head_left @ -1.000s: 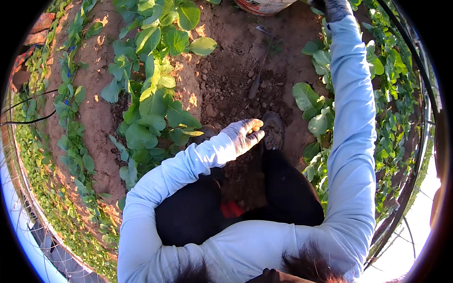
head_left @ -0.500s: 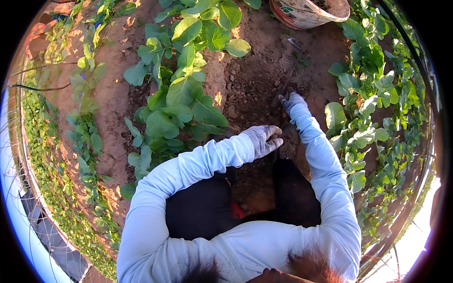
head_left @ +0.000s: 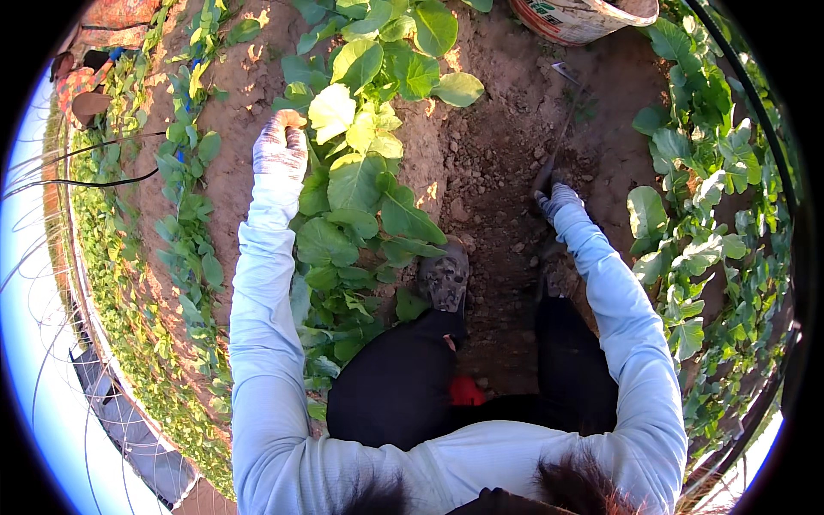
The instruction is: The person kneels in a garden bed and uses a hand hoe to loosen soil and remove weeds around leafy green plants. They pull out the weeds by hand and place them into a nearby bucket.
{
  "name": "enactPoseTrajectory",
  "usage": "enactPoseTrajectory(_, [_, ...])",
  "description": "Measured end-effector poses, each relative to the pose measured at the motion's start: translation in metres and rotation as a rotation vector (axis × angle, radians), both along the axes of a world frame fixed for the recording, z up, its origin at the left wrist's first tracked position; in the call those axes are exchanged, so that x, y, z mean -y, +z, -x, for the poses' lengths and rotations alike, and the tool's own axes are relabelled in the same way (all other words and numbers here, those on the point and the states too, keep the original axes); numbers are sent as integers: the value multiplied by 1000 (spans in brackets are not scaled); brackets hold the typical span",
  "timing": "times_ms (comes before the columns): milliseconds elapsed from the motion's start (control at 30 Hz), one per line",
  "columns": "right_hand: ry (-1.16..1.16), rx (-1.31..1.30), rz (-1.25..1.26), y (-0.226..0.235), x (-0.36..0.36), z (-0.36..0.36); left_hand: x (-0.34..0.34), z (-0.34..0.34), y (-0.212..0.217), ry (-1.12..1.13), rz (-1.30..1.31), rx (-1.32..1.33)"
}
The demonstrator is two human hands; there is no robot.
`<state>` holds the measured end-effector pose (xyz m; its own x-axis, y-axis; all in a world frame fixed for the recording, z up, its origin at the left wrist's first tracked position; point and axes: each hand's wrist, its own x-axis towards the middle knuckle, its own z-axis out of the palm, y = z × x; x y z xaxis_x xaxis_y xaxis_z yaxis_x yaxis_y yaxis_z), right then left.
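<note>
Two gloved hands worked apart in the head view: left hand (head_left: 280,148) lay loosely curled on the leafy plants (head_left: 360,172); right hand (head_left: 556,199) gripped a hand tool (head_left: 562,129) in the soil. A careless stroke risked cutting stems.

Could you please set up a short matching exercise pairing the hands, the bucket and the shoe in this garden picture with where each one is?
Things:
1. left hand
2. right hand
3. bucket
4. shoe

Places:
a. on the bare soil path, beside the leafy row
b. at the top edge of the picture
c. on the handle of a tool stuck in the soil
d. reaching into the leafy plants

Pairs: 1-d, 2-c, 3-b, 4-a
</note>
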<state>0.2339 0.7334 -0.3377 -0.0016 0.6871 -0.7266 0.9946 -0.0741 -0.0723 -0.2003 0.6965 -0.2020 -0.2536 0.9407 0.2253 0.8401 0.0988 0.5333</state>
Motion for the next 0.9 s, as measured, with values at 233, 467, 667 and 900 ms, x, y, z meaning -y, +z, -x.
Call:
enactPoseTrajectory(233, [78, -226, -384, 53, -12, 36, -8, 14, 6, -226, 60, -130])
enactPoseTrajectory(467, [832, -960, -1054, 162, -23, 206, -6, -7, -4, -219, 4, -324])
enactPoseTrajectory(667, [863, -606, -1039, 138, -40, 234, -5, -28, 34, -235, -203, 208])
enactPoseTrajectory(900, [641, -539, -854, 92, -52, 198, -43, -29, 17, -84, 688, 492])
